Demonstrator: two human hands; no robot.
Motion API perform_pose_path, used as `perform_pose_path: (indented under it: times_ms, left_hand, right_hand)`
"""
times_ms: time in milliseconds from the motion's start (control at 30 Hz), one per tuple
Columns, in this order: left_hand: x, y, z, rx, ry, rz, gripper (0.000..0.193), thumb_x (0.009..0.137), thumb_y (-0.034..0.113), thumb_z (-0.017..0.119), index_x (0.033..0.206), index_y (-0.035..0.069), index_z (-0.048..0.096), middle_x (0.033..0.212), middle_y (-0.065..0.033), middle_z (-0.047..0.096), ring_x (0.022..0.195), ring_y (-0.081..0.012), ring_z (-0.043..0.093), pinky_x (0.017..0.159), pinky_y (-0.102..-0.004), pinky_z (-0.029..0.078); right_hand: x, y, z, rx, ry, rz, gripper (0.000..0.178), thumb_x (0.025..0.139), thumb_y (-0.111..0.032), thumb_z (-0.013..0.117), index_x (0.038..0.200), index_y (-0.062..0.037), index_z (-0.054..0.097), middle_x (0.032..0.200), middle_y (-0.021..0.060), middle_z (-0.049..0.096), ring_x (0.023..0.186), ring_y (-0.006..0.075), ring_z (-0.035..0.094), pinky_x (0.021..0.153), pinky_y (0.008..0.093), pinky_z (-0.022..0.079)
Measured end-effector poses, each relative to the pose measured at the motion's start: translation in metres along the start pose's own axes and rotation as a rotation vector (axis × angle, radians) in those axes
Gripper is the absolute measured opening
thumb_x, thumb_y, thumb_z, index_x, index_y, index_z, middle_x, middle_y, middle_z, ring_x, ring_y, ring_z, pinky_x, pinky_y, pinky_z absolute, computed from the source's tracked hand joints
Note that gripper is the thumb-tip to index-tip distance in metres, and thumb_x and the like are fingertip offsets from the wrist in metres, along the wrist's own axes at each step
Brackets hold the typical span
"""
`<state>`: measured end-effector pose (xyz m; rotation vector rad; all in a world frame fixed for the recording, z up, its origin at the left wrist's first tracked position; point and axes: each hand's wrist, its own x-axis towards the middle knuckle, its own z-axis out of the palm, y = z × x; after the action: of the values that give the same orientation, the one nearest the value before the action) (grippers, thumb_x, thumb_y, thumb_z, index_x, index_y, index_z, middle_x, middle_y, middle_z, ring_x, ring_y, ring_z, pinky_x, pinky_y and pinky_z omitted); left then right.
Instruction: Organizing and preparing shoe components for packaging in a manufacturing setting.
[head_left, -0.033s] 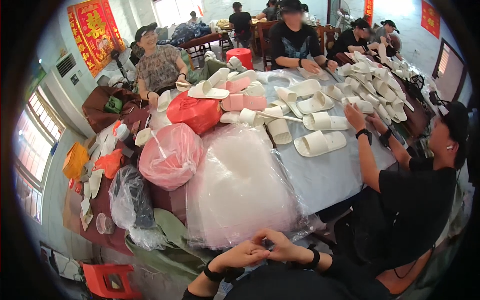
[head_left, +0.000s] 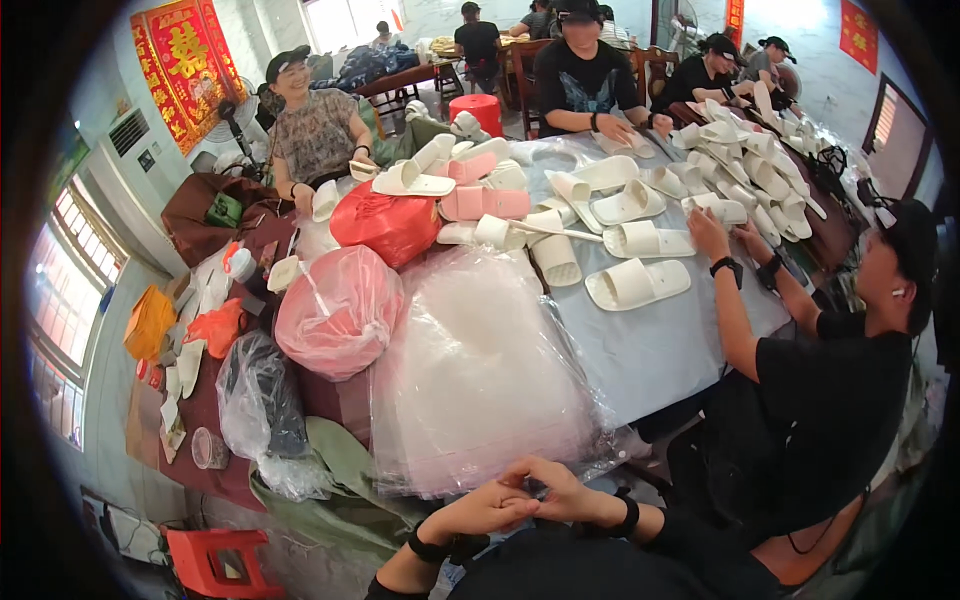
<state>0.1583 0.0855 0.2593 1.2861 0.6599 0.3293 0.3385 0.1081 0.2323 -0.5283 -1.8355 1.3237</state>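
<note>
Your left hand and right hand rest clasped, empty; the clear plastic bag stack at twelve o'clock looks light, slippery — pinch its near edge.

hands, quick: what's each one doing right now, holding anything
left hand: fingers curled, clasped against the right, nothing visible in it.
right hand: laid over the left, nothing visible in it, beside the clear plastic bag stack.
</note>
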Motion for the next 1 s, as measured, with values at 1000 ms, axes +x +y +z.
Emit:
perform_pose_path:
  times_ms: [1000]
  left_hand:
    - [0.001,-0.031,-0.005,-0.19,0.138,-0.07,0.048,0.095,0.037,0.049,0.06,0.005,0.054,0.056,0.0009,0.049,0.052,-0.0078,0.044,0.051,-0.0233,0.035]
  right_hand:
    - [0.006,0.022,0.0,0.035,-0.092,0.116,0.023,0.077,-0.008,0.068,0.097,-0.0003,0.059,0.086,0.0098,0.062,0.082,0.0182,0.061,0.073,0.0302,0.048]
